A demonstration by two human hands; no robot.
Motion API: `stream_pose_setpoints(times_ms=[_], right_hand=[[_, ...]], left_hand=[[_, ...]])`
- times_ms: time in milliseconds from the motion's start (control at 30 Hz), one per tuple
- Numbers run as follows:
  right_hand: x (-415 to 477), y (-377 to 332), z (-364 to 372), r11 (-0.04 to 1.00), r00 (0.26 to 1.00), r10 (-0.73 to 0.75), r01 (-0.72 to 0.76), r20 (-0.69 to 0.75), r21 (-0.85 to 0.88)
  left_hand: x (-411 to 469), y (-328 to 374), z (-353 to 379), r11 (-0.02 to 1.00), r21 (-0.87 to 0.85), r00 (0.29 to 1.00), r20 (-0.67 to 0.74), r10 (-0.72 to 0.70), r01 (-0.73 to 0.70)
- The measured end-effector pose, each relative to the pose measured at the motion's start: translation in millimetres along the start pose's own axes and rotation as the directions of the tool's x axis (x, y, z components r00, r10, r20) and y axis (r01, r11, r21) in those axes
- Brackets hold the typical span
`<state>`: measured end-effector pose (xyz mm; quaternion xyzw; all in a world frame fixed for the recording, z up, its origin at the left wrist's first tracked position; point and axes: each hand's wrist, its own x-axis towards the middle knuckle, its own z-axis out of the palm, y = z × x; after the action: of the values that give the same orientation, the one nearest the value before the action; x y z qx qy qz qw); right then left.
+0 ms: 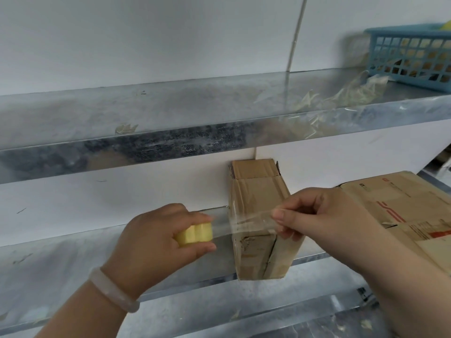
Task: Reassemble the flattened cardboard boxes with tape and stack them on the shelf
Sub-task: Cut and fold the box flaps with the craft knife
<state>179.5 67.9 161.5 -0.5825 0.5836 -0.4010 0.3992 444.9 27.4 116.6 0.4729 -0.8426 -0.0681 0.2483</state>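
A small brown cardboard box [258, 201] lies on the middle metal shelf [73, 259], its near end sticking out over the shelf's front edge and its far flap open by the wall. My left hand [158, 242] grips a yellow roll of clear tape [194, 234] just left of the box. My right hand [317, 215] pinches the free end of the tape strip [249, 222], which stretches across the box's near end. A larger printed cardboard box [410, 215] lies on the same shelf to the right, partly behind my right forearm.
An upper metal shelf [170, 123] carries crumpled clear tape scraps [341, 96] and a blue plastic basket [412, 57] at the far right. A white wall backs the shelves. A lower shelf [268, 320] shows at the bottom.
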Motion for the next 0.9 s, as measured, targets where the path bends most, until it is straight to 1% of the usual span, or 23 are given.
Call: stream_pose_setpoints(times_ms=[33,67,167,233,267,300,433,533,600,733,900], right_hand=[[-2.6,0.5,-3.9,1.000,1.000,-0.003,0.003,-0.005,-0.007],[-4.2,2.6,-8.2,1.000,1.000,-0.002,0.002,-0.017,-0.023],[-6.2,15.0,-21.7,0.999,0.996,0.026,-0.029,-0.083,-0.035],[-8.2,26.4,-30.5,0.998,0.994,0.055,-0.058,-0.098,-0.035],[-9.1,32.5,-33.8,0.997,0.992,0.072,-0.076,-0.104,-0.034],[-10.0,38.7,-36.3,0.995,0.990,0.089,-0.093,-0.110,-0.034],[-11.4,58.4,-41.3,0.992,0.982,0.130,-0.128,-0.138,0.021],[-9.6,69.6,-42.2,0.988,0.977,0.157,-0.155,-0.143,0.023],[-6.2,78.4,-42.3,0.984,0.975,0.177,-0.179,-0.136,-0.005],[2.1,93.7,-40.7,0.979,0.972,0.203,-0.203,-0.119,0.017],[14.1,109.5,-36.6,0.974,0.975,0.204,-0.193,-0.091,0.123]], left_hand=[[1.7,1.4,-0.3,0.999,0.041,1.000,0.011,-0.006,0.005],[3.2,2.4,-0.6,0.999,0.032,1.000,0.027,-0.017,0.016],[5.2,4.4,-0.4,0.991,-0.131,0.998,0.068,0.014,-0.005],[5.0,5.6,2.1,0.968,-0.250,0.999,0.045,0.010,0.001],[5.1,6.5,3.8,0.962,-0.272,0.999,0.032,-0.004,0.012],[5.7,7.6,6.5,0.968,-0.250,1.000,0.027,-0.008,0.014],[10.5,14.7,20.5,0.999,-0.005,0.999,0.034,0.035,-0.035],[13.6,16.9,29.8,0.992,0.096,0.996,0.022,0.081,-0.083],[15.1,17.6,35.0,0.987,0.126,0.995,0.013,0.104,-0.105],[15.3,17.9,45.3,0.983,0.150,0.995,0.010,0.103,-0.104],[16.2,12.8,54.0,0.983,0.162,0.996,-0.001,0.086,-0.085]])
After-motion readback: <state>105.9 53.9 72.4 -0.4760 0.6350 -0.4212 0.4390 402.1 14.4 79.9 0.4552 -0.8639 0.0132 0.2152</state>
